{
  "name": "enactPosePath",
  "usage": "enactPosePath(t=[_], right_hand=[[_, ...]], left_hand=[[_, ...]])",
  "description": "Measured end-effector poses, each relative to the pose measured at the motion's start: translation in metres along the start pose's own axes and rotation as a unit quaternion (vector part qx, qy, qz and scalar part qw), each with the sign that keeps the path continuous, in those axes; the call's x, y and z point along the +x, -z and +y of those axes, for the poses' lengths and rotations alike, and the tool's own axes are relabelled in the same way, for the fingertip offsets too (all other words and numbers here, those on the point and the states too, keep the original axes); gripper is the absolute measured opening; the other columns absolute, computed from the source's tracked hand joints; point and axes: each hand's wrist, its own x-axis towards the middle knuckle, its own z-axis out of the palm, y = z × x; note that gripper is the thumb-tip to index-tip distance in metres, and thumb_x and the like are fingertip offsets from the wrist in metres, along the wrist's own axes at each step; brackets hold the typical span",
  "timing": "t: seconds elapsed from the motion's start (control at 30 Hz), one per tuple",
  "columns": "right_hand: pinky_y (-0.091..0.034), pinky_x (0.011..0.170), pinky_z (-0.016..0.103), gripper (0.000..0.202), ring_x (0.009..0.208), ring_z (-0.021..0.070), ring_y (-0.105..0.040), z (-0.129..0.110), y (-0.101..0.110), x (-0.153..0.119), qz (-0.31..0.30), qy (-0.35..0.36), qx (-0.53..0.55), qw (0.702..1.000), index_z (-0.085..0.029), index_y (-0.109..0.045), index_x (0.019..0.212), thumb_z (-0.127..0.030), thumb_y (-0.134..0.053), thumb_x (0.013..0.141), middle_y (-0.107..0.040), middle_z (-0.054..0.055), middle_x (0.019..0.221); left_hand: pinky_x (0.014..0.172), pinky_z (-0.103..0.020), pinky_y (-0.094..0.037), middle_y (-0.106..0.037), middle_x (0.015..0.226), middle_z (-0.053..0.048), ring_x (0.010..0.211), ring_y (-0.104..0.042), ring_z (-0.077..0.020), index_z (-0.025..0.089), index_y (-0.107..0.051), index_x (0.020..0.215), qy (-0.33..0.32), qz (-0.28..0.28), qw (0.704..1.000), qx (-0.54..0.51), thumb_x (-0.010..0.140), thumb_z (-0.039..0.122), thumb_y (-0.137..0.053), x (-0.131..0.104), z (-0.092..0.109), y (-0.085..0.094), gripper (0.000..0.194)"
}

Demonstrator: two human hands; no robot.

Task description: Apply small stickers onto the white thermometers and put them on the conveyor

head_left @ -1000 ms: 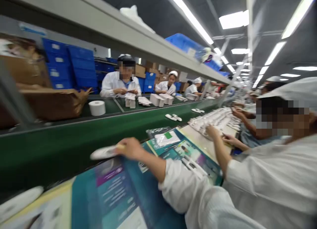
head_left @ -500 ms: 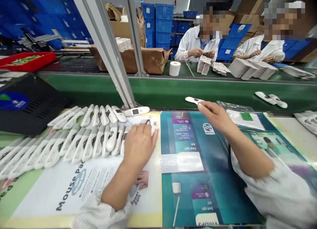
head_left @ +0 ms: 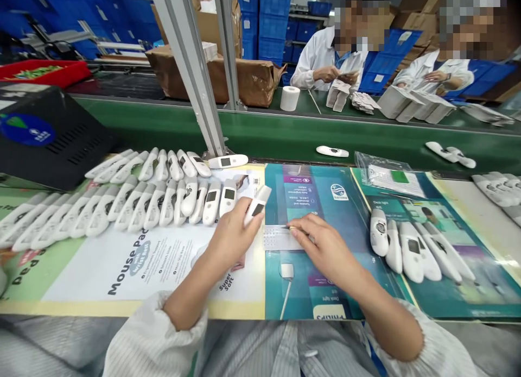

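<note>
My left hand (head_left: 234, 230) is closed round a white digital thermometer (head_left: 257, 205) with a grey cap and small dark screen, held tilted above the mat. My right hand (head_left: 319, 241) pinches a thin, dark, pointed tool (head_left: 287, 227), mostly hidden by the fingers. Its tip is over a white sheet of small printed labels (head_left: 280, 238) lying on the blue poster mat. Left of my left hand lie rows of similar thermometers (head_left: 152, 206), two with screens up closest to it. Several more thermometers (head_left: 413, 252) lie right of my right hand.
A metal post (head_left: 199, 89) rises at the bench's back edge, before the green conveyor belt (head_left: 280, 135). One thermometer (head_left: 332, 151) rests on the belt. A clear plastic bag (head_left: 385, 170) lies at the right; a black machine (head_left: 52, 138) stands left. Two people work opposite.
My right hand has left the thermometer on the belt and come back to the label sheet, now holding a pointed tool. My left hand now has a thermometer raised from the row. The view tilted down.
</note>
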Motion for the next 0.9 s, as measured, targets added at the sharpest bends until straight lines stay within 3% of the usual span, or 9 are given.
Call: enactPosePath(t=[0.07,0.13,0.27,0.4,0.5,0.6,0.73,0.9], right_hand=[[-0.052,0.086,0.035,0.026,0.097,0.0210,-0.066,-0.002,0.001,0.001,0.016,0.002,0.013,1.000,-0.022,-0.070,0.112,-0.029,-0.046,0.102,-0.070,0.007,0.104],[-0.052,0.084,0.034,0.026,0.096,0.0209,-0.067,-0.003,0.002,0.001,0.028,-0.006,0.016,0.999,-0.024,-0.070,0.114,-0.031,-0.047,0.102,-0.071,0.006,0.105],[-0.052,0.074,0.032,0.025,0.089,0.0202,-0.067,-0.002,0.007,-0.001,0.030,-0.037,0.015,0.999,-0.026,-0.071,0.114,-0.035,-0.053,0.098,-0.068,0.005,0.103],[-0.052,0.074,0.031,0.023,0.090,0.0198,-0.066,0.000,0.009,-0.003,0.022,-0.042,0.018,0.999,-0.026,-0.072,0.109,-0.033,-0.053,0.098,-0.067,0.005,0.102],[-0.051,0.079,0.033,0.022,0.094,0.0212,-0.067,0.001,0.005,-0.001,0.013,-0.045,-0.012,0.999,-0.025,-0.071,0.110,-0.027,-0.054,0.097,-0.069,0.005,0.103],[-0.050,0.080,0.034,0.020,0.092,0.0215,-0.067,0.001,-0.002,0.002,0.003,-0.049,-0.045,0.998,-0.023,-0.072,0.103,-0.022,-0.054,0.095,-0.070,0.005,0.099],[-0.049,0.077,0.033,0.015,0.089,0.0210,-0.068,0.002,-0.009,0.004,0.008,-0.076,-0.079,0.994,-0.024,-0.074,0.097,-0.024,-0.059,0.093,-0.070,0.004,0.099],[-0.049,0.077,0.034,0.013,0.087,0.0211,-0.068,0.004,-0.013,0.008,0.011,-0.090,-0.091,0.992,-0.025,-0.075,0.092,-0.027,-0.062,0.092,-0.069,0.004,0.097]], left_hand=[[0.048,-0.027,-0.050,-0.065,0.072,0.001,0.051,-0.060,-0.0167,0.020,-0.052,0.111,0.012,-0.025,0.997,-0.072,0.100,0.041,-0.039,-0.011,-0.001,0.000,0.027],[0.041,-0.024,-0.044,-0.063,0.072,0.003,0.043,-0.053,-0.0126,0.021,-0.052,0.111,0.031,-0.029,0.989,-0.140,0.097,0.044,-0.044,-0.018,-0.002,-0.002,0.028],[0.037,-0.019,-0.040,-0.063,0.098,-0.001,0.050,-0.053,-0.0093,0.023,-0.048,0.112,0.102,0.023,0.950,-0.294,0.076,0.034,-0.070,-0.022,-0.003,-0.005,0.043],[0.033,-0.019,-0.035,-0.062,0.103,-0.004,0.051,-0.054,-0.0108,0.023,-0.053,0.113,0.097,0.037,0.950,-0.293,0.079,0.034,-0.065,-0.022,-0.002,0.002,0.038],[0.045,-0.023,-0.047,-0.066,0.098,-0.005,0.065,-0.061,-0.0162,0.020,-0.062,0.108,0.074,0.011,0.952,-0.298,0.087,0.041,-0.057,-0.022,0.001,0.002,0.031],[0.067,-0.029,-0.057,-0.069,0.092,-0.007,0.080,-0.067,-0.0204,0.016,-0.065,0.102,0.088,-0.053,0.930,-0.352,0.094,0.046,-0.048,-0.023,0.001,-0.010,0.036],[0.088,-0.036,-0.058,-0.071,0.112,-0.012,0.100,-0.069,-0.0235,0.015,-0.060,0.123,0.113,-0.065,0.913,-0.387,0.096,0.052,-0.047,-0.025,-0.005,-0.028,0.048],[0.096,-0.040,-0.056,-0.069,0.117,-0.011,0.108,-0.068,-0.0263,0.017,-0.059,0.127,0.115,-0.075,0.905,-0.403,0.097,0.055,-0.049,-0.027,-0.011,-0.032,0.050]])
